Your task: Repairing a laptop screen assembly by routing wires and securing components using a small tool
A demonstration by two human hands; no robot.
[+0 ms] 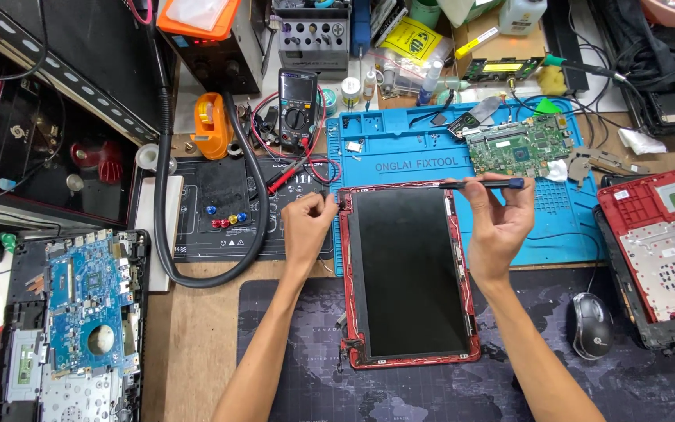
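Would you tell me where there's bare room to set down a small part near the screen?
Free: dark desk mat left of the red-framed screen, and between it and the mouse. Crowded: blue mat around the green board.

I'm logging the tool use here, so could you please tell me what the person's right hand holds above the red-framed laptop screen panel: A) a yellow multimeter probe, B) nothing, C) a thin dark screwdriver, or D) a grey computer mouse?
C: the right hand pinches a thin dark screwdriver level over the panel's top edge.
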